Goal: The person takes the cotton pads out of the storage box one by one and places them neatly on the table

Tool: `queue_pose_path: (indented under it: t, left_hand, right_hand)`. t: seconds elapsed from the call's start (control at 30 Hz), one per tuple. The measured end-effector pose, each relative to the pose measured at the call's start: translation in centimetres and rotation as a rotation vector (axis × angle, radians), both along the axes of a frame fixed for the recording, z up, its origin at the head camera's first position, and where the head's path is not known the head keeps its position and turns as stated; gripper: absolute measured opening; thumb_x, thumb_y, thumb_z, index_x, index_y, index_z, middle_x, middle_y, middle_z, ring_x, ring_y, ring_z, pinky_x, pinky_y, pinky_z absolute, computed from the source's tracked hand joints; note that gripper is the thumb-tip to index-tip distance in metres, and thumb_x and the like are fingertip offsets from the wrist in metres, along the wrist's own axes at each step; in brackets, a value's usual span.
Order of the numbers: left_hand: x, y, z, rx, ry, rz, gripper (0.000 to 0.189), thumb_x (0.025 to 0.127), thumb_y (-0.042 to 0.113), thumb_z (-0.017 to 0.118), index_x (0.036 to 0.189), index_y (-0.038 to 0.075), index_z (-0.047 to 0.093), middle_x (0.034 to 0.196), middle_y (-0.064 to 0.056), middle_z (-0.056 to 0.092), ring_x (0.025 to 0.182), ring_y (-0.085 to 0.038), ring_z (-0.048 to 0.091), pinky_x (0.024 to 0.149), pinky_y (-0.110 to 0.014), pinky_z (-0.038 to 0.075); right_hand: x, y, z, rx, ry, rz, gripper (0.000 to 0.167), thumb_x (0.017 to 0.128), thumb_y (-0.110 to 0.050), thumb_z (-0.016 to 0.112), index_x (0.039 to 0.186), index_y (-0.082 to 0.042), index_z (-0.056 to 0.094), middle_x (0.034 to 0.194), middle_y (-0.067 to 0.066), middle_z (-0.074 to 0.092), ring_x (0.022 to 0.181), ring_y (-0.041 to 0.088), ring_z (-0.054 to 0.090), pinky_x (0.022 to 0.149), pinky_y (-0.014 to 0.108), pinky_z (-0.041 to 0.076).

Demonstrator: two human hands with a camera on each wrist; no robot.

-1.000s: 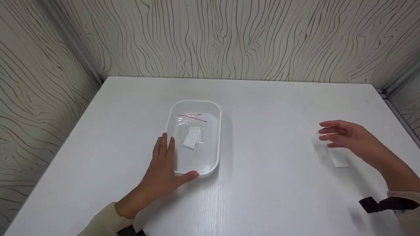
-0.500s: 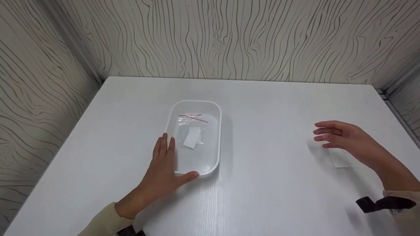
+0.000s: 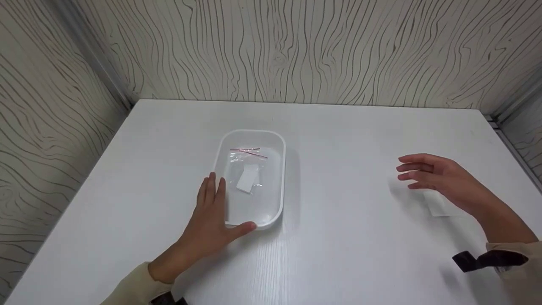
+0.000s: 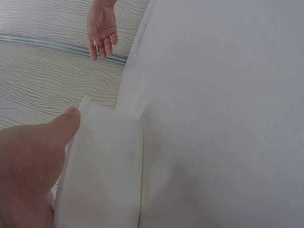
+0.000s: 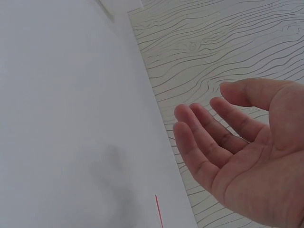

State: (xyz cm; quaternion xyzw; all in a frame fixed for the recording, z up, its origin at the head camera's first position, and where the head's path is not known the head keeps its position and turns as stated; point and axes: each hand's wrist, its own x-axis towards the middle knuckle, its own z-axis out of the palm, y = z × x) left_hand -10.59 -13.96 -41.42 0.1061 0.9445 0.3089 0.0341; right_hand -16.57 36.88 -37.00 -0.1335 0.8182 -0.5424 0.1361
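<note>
Straight fingers of my left hand [image 3: 206, 224] lie along the left side of a white plastic tray [image 3: 283, 178] in the head view, and the thumb touches its near rim. Inside the tray are clear zip bags with red strips and a white rectangular piece [image 3: 248, 178]. My right hand [image 3: 444, 178] hovers over the table's right side, fingers loosely bent, nothing in it. Below it lies a flat white rectangular piece [image 3: 440, 206], partly hidden by the hand. A red strip [image 5: 158, 211] shows on the table in the right wrist view.
A white table [image 3: 338, 237] carries everything. Pale wood-grain panels [image 3: 296, 51] rise behind it and at both sides. Black straps [image 3: 491, 259] are worn at the wrists over light sleeves.
My right hand has drifted left above the table, away from the white piece, with nothing in it. The left hand and the tray have stayed put.
</note>
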Motion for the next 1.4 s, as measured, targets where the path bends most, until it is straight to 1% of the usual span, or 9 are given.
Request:
queue_pose_path:
  t: [0.2, 0.43, 0.6, 0.7, 0.83, 1.0, 1.23, 1.4]
  left_hand:
    - [0.0, 0.0, -0.1, -0.014, -0.010, 0.008, 0.125, 0.080, 0.069, 0.074, 0.160, -0.006, 0.012, 0.168, -0.023, -0.006, 0.155, -0.039, -0.009, 0.120, -0.058, 0.019]
    - [0.1, 0.0, -0.2, -0.006, -0.004, 0.009, 0.125, 0.080, 0.066, 0.076, 0.160, -0.007, 0.012, 0.168, -0.023, -0.006, 0.155, -0.039, -0.009, 0.120, -0.059, 0.020]
    - [0.1, 0.0, -0.2, -0.019, -0.020, 0.008, 0.127, 0.080, 0.067, 0.075, 0.160, -0.005, 0.009, 0.169, -0.021, -0.009, 0.155, -0.037, -0.011, 0.121, -0.057, 0.019]
    - [0.1, 0.0, -0.1, -0.025, -0.012, 0.007, 0.127, 0.080, 0.068, 0.075, 0.160, -0.006, 0.010, 0.168, -0.022, -0.008, 0.155, -0.038, -0.010, 0.120, -0.057, 0.020]
    - [0.1, 0.1, 0.0, -0.018, 0.018, 0.002, 0.125, 0.080, 0.068, 0.074, 0.159, -0.008, 0.015, 0.168, -0.025, -0.004, 0.154, -0.042, -0.006, 0.119, -0.059, 0.023]
    - [0.2, 0.1, 0.0, -0.010, 0.041, -0.002, 0.123, 0.081, 0.069, 0.073, 0.158, -0.009, 0.018, 0.168, -0.026, -0.001, 0.154, -0.043, -0.004, 0.118, -0.059, 0.025]
    - [0.1, 0.0, 0.0, -0.013, 0.041, -0.002, 0.122, 0.081, 0.068, 0.073, 0.158, -0.010, 0.018, 0.168, -0.026, -0.002, 0.154, -0.044, -0.004, 0.119, -0.059, 0.023]
    - [0.0, 0.0, 0.0, -0.018, 0.028, -0.002, 0.124, 0.080, 0.071, 0.071, 0.158, -0.009, 0.017, 0.168, -0.025, -0.003, 0.154, -0.043, -0.005, 0.119, -0.058, 0.023]
  right_hand:
    - [-0.1, -0.6, 0.0, 0.012, -0.005, -0.010, 0.039, 0.105, -0.012, 0.058, 0.142, -0.002, 0.052, 0.128, 0.000, 0.067, 0.112, 0.013, 0.068, 0.089, 0.029, 0.056]
    - [-0.4, -1.1, -0.2, 0.006, -0.023, -0.015, 0.039, 0.104, -0.013, 0.060, 0.141, -0.005, 0.053, 0.128, 0.001, 0.066, 0.112, 0.013, 0.068, 0.090, 0.030, 0.056]
    - [-0.6, -1.4, -0.2, -0.004, -0.022, -0.012, 0.039, 0.104, -0.012, 0.060, 0.141, -0.004, 0.053, 0.128, 0.001, 0.066, 0.112, 0.014, 0.068, 0.090, 0.030, 0.056]
    - [-0.6, -1.6, -0.1, -0.005, -0.026, -0.014, 0.039, 0.104, -0.013, 0.060, 0.141, -0.004, 0.053, 0.128, 0.002, 0.066, 0.113, 0.015, 0.068, 0.090, 0.030, 0.056]
    - [-0.7, -1.9, -0.1, -0.004, -0.030, -0.012, 0.038, 0.104, -0.014, 0.060, 0.140, -0.004, 0.054, 0.128, 0.002, 0.066, 0.113, 0.014, 0.068, 0.090, 0.030, 0.056]
    - [-1.0, -2.4, 0.0, 0.005, -0.026, -0.008, 0.039, 0.103, -0.015, 0.061, 0.140, -0.004, 0.054, 0.128, 0.002, 0.066, 0.112, 0.015, 0.068, 0.090, 0.030, 0.056]
    - [-1.2, -2.9, 0.0, 0.010, -0.039, -0.025, 0.041, 0.102, -0.017, 0.063, 0.140, -0.003, 0.053, 0.127, 0.002, 0.066, 0.112, 0.014, 0.068, 0.089, 0.030, 0.057]
    - [-1.3, -3.3, 0.0, 0.016, -0.055, -0.029, 0.042, 0.102, -0.019, 0.064, 0.141, -0.004, 0.053, 0.129, 0.004, 0.066, 0.112, 0.015, 0.068, 0.090, 0.030, 0.056]
